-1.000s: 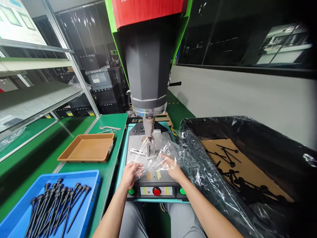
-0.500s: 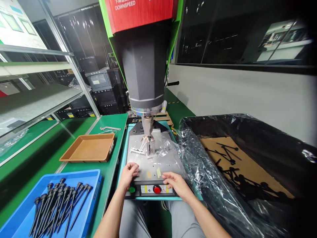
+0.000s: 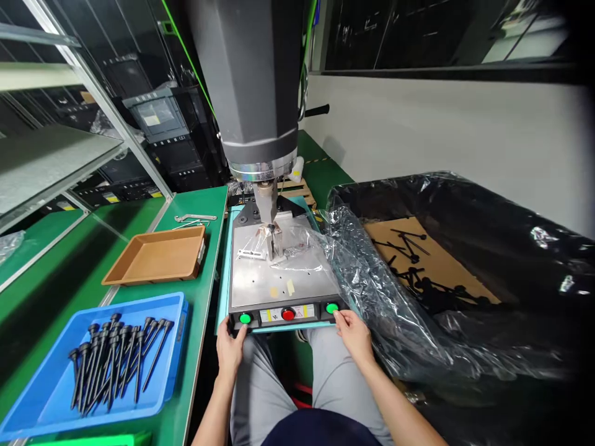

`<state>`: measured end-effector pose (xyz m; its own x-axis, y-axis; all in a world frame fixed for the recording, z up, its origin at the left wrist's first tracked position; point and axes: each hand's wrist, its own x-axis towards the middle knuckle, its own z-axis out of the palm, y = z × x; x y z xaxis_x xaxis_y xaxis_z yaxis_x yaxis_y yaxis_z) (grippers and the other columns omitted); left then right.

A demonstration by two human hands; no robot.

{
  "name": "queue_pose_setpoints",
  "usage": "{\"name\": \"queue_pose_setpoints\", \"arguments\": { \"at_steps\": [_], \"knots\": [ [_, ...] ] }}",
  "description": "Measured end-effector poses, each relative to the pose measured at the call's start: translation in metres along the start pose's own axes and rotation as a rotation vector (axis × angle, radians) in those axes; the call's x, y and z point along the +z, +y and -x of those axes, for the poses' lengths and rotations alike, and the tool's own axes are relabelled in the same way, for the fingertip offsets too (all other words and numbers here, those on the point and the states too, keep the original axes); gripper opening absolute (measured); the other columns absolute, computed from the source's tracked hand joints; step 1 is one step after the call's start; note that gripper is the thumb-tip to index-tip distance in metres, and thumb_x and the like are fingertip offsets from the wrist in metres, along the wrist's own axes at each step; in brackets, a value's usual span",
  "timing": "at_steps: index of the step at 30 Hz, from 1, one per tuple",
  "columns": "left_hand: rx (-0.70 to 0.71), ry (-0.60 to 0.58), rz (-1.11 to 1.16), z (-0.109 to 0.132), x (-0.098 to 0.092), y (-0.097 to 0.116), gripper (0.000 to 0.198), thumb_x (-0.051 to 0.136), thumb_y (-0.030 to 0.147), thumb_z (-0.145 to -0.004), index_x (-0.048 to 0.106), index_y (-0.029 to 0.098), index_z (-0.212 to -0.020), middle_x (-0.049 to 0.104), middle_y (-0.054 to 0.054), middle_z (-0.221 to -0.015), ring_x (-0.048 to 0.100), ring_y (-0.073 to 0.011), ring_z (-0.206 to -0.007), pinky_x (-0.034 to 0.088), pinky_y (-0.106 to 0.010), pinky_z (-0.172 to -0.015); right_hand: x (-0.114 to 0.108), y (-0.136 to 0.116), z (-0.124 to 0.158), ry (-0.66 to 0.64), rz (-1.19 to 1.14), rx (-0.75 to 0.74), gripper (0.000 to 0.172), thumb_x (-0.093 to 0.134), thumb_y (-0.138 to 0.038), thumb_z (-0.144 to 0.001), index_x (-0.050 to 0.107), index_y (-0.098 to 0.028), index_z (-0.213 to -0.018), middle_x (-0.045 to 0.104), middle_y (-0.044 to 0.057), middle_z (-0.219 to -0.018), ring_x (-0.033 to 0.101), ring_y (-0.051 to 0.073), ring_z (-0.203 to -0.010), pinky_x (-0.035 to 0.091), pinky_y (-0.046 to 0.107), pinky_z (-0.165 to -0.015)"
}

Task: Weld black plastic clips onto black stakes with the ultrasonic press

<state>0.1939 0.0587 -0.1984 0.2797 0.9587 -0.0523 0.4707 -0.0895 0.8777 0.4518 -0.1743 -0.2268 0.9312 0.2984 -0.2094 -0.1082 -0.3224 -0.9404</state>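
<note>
My left hand (image 3: 229,348) is at the left front corner of the machine base, thumb and fingers apart, with the thumb just below the left green button (image 3: 245,318). At the opposite corner, my right hand (image 3: 355,337) has its fingertips close to the right green button (image 3: 331,308); whether they touch it I cannot tell. Both hands are empty. A red button (image 3: 288,314) sits between the green ones. Behind them, the metal horn (image 3: 266,204) of the press points down at a small fixture (image 3: 274,248) on the grey plate (image 3: 251,288). Clear film (image 3: 304,251) lies over part of the plate.
On the left green bench, a blue tray (image 3: 173,353) holds several black rods with thick heads (image 3: 111,353). Beyond it are a brown tray (image 3: 155,257) and a wrench (image 3: 198,217). A plastic-lined bin (image 3: 418,337) at right contains black rods (image 3: 425,285) on cardboard (image 3: 400,232).
Both hands have moved from above the plate to the green buttons at the front corners, spreading further apart. The view has tilted downward.
</note>
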Motion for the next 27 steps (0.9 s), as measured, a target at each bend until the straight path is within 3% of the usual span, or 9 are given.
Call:
{"name": "queue_pose_setpoints", "arguments": {
  "at_steps": [4, 8, 15, 18, 21, 24, 27],
  "knots": [
    [0.022, 0.036, -0.028, -0.017, 0.002, 0.0, 0.062, 0.074, 0.054, -0.061, 0.06, 0.016, -0.108, 0.064, -0.013, -0.108, 0.06, -0.0327, -0.105, 0.044, -0.044, -0.093, 0.0, 0.0, -0.012, 0.016, 0.104, -0.073, 0.047, 0.062, -0.067, -0.066, 0.062, -0.021, -0.071, 0.066, 0.006, -0.061, 0.064, 0.024, -0.057, 0.05, 0.033, -0.052],
    [0.011, 0.002, 0.035, -0.027, -0.001, -0.004, 0.063, 0.078, 0.053, -0.055, 0.062, 0.015, -0.103, 0.067, -0.011, -0.1, 0.062, -0.0315, -0.098, 0.045, -0.043, -0.09, 0.003, 0.001, -0.012, 0.033, 0.068, -0.043, 0.047, 0.063, -0.069, -0.064, 0.061, -0.022, -0.069, 0.066, 0.005, -0.06, 0.063, 0.024, -0.056, 0.05, 0.033, -0.051],
    [0.001, -0.155, 0.254, -0.028, -0.015, -0.01, 0.063, 0.082, 0.044, -0.057, 0.062, 0.014, -0.109, 0.067, -0.014, -0.11, 0.061, -0.0292, -0.106, 0.045, -0.041, -0.097, 0.001, 0.011, -0.005, -0.062, -0.12, 0.003, 0.05, 0.066, -0.067, -0.063, 0.064, -0.019, -0.079, 0.066, 0.005, -0.069, 0.064, 0.024, -0.067, 0.056, 0.035, -0.056],
    [-0.063, -0.005, 0.29, -0.023, -0.019, -0.007, 0.059, 0.077, 0.047, -0.064, 0.061, 0.015, -0.111, 0.066, -0.014, -0.112, 0.06, -0.0293, -0.11, 0.045, -0.042, -0.097, 0.0, 0.009, -0.001, -0.041, -0.236, 0.028, 0.056, 0.072, -0.063, -0.059, 0.062, -0.018, -0.092, 0.067, 0.005, -0.077, 0.064, 0.024, -0.069, 0.056, 0.033, -0.054],
    [-0.033, 0.1, 0.324, -0.021, -0.018, 0.007, 0.052, 0.072, 0.048, -0.069, 0.061, 0.016, -0.109, 0.066, -0.013, -0.111, 0.061, -0.0278, -0.108, 0.048, -0.042, -0.094, 0.001, -0.004, 0.004, -0.003, -0.407, 0.056, 0.069, 0.08, -0.055, -0.054, 0.055, -0.019, -0.108, 0.066, 0.002, -0.078, 0.063, 0.02, -0.064, 0.052, 0.028, -0.048],
    [0.014, 0.065, 0.373, -0.024, -0.014, 0.03, 0.048, 0.072, 0.047, -0.07, 0.063, 0.016, -0.105, 0.067, -0.012, -0.109, 0.063, -0.0268, -0.105, 0.05, -0.039, -0.091, -0.001, -0.022, 0.007, -0.016, -0.575, 0.06, 0.074, 0.083, -0.047, -0.055, 0.049, -0.023, -0.116, 0.063, -0.004, -0.072, 0.059, 0.015, -0.057, 0.048, 0.023, -0.046],
    [0.05, -0.004, 0.383, -0.034, -0.006, 0.055, 0.045, 0.072, 0.045, -0.07, 0.064, 0.016, -0.105, 0.067, -0.013, -0.111, 0.063, -0.0263, -0.106, 0.047, -0.039, -0.095, -0.006, -0.035, 0.004, 0.013, -0.755, 0.098, 0.064, 0.081, -0.046, -0.06, 0.053, -0.027, -0.114, 0.061, -0.006, -0.07, 0.058, 0.012, -0.055, 0.047, 0.02, -0.046]
  ]
}}
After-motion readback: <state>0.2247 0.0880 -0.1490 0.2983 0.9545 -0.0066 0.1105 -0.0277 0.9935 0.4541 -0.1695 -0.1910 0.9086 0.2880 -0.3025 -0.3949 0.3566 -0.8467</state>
